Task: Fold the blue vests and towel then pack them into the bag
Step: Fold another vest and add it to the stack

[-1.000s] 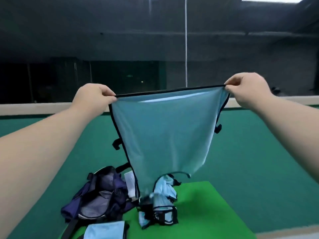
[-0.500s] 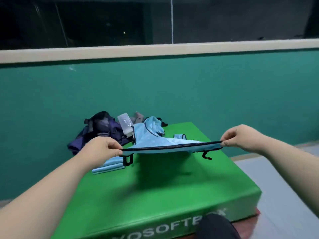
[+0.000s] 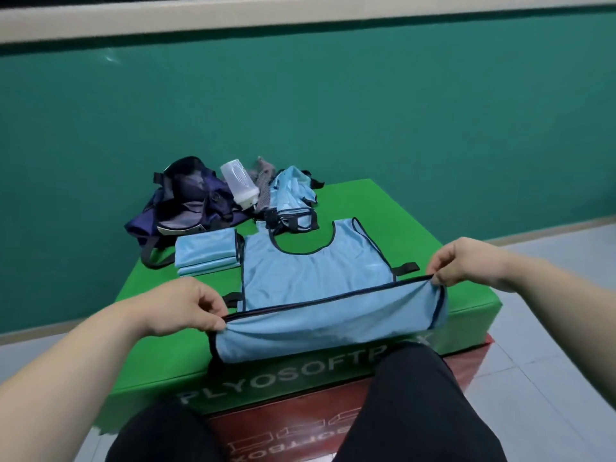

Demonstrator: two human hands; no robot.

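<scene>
light blue mesh with dark piping is what we hold: one vest [image 3: 313,278] spread flat on top of the green foam box [image 3: 383,208], its scooped neck opening pointing to the far side and its hem towards us. its long axis runs near to far, tilted a little to the right at the far end, and the near part of the cloth hangs over the box's near edge, across the white lettering. our left hand [image 3: 186,308] pinches the hem at its left corner between thumb and curled fingers; our right hand [image 3: 466,261] pinches the right corner the same way, slightly farther off, so the dark hem line between them rises to the right. short black straps stick out from both sides of the vest. just left of it lies a stack of folded blue vests [image 3: 206,251], a squared rectangle with its long side left to right, touching or nearly touching the spread one. at the far left corner sits the dark purple bag [image 3: 186,201], its mouth gaping open; we see grey lining inside but cannot tell what it holds. a clear plastic bottle [image 3: 240,183] leans on the bag's right side, cap end down. right of the bottle is a crumpled heap of blue vests [image 3: 290,191] with a grey cloth [image 3: 265,175] beside it. below the green box is a red box [image 3: 300,428], and our black-trousered legs [image 3: 416,395] are nearest.
</scene>
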